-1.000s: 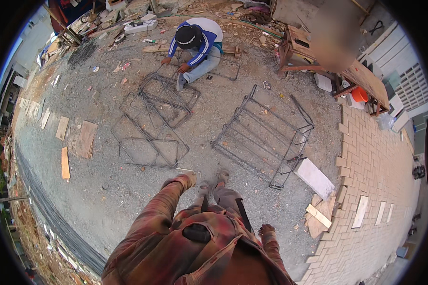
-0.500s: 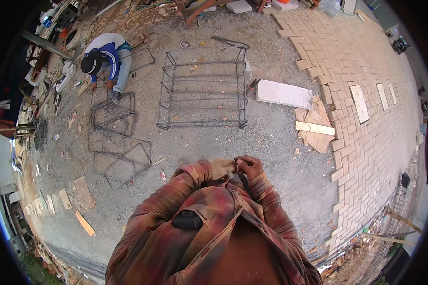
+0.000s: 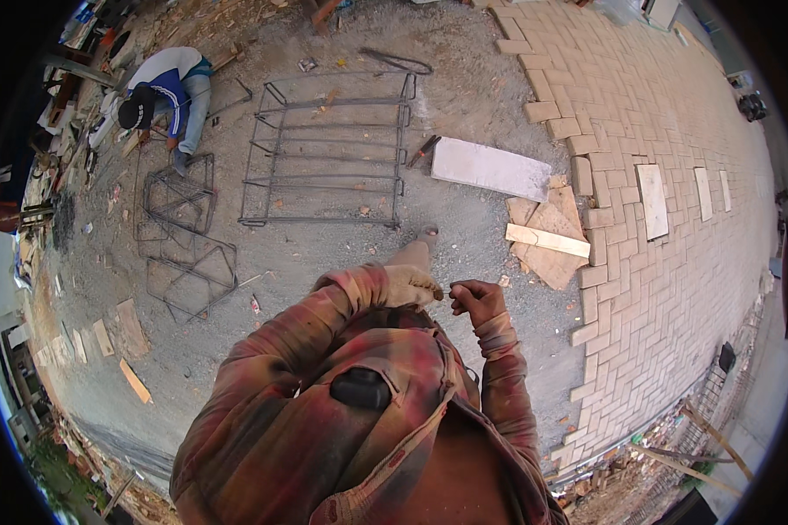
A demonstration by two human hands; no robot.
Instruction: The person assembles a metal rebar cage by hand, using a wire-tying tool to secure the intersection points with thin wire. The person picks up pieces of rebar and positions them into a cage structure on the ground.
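The person's left hand [image 3: 414,285], which looks to be in a pale glove, and the bare right hand [image 3: 477,300] hang close together, slightly apart, in front of the body at the near centre. The left fingers are bent and the right thumb and fingers are drawn together at the tips; whether either grips something small cannot be told.

The nearest large piece of work is a steel-bar frame [image 3: 333,153], lying on the gravel [image 3: 324,249] beyond the hands and a little to the left, clear of both. Just right of it, a pair of pliers [image 3: 424,150] with reddish handles lies by the left end of a whitish slab [image 3: 492,169]. Nearer and to the right, a pale wooden strip [image 3: 548,240] rests across brown board pieces [image 3: 569,262] beside the block paving [image 3: 648,350].

At the far left a co-worker [image 3: 171,92] bends over tangled steel frames [image 3: 184,197]. The clearest writing is white lettering on the co-worker's black cap [image 3: 137,108]; the blue sleeve carries white stripes. A small white-and-red item [image 3: 256,304] lies on the ground left of the hands, too small for any print to be read. The person's plaid shirt [image 3: 271,420] has a dark rounded object [image 3: 360,388] at the chest.
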